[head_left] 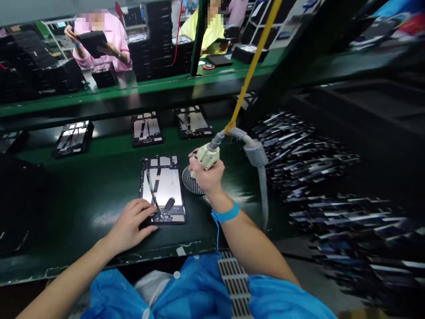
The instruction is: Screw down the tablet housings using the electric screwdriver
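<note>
My left hand [133,223] lies at the lower left corner of an opened tablet [168,186], fingers stretched out and apart, fingertips touching its edge. The tablet lies flat with its back off, showing silver battery plates, a dark flex strip and a small loose-looking dark piece [170,204]. My right hand [209,176] is wrapped round a pale electric screwdriver [208,156], which hangs from a yellow strap [254,71] and has a grey cable [262,190]. Beneath the right hand is a round perforated plate [190,180], partly hidden. The screwdriver's tip is covered by my hand.
Several more opened tablets [146,128] lie along the back of the green bench [83,190]. Racks of upright tablet parts [305,150] stand at right, blurred. Dark stacked trays [20,199] are at left. Across a green ledge, a person in pink [113,40] holds a dark panel.
</note>
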`<state>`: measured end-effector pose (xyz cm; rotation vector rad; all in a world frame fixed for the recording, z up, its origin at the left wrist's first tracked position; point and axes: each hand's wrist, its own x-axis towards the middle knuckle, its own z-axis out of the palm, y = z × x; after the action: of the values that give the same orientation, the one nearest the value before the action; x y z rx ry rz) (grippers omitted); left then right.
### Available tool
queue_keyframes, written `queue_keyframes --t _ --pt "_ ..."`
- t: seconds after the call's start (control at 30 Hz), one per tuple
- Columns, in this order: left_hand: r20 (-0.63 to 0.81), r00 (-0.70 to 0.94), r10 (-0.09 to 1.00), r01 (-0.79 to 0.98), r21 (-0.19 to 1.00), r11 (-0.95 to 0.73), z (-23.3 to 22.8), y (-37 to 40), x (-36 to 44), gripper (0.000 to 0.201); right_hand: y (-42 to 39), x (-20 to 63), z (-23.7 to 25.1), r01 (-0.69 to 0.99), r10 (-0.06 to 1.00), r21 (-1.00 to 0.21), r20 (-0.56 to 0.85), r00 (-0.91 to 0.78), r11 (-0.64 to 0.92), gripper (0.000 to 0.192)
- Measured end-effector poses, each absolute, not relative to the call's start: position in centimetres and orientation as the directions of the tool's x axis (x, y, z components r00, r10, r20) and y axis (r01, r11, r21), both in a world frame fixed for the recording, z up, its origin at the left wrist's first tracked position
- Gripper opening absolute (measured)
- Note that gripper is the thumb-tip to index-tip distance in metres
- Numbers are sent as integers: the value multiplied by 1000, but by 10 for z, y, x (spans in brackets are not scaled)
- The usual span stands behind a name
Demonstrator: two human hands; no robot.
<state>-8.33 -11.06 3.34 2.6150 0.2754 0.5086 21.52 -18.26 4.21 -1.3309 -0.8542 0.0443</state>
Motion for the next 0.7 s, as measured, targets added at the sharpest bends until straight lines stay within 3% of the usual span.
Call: queue_keyframes --t 0.07,0.17,0.27,0.47,0.7 --pt "365 912 190 15 433 -901 28 -115 -83 32 -182 215 42 428 489 -858 514 704 285 19" --pt "426 887 181 -30 443 -896 20 -118 -80 28 -182 214 43 422 481 -854 520 706 305 19" --pt "419 895 155 -61 459 -886 21 -118 -76 31 -182 213 44 424 475 -847 530 702 319 17" --pt "359 932 42 -107 384 -917 26 -117 -72 34 -185 211 46 412 493 -853 521 696 319 19" --pt "365 927 80 -48 328 -944 21 -123 -68 32 -187 211 47 418 476 -846 532 700 331 16"
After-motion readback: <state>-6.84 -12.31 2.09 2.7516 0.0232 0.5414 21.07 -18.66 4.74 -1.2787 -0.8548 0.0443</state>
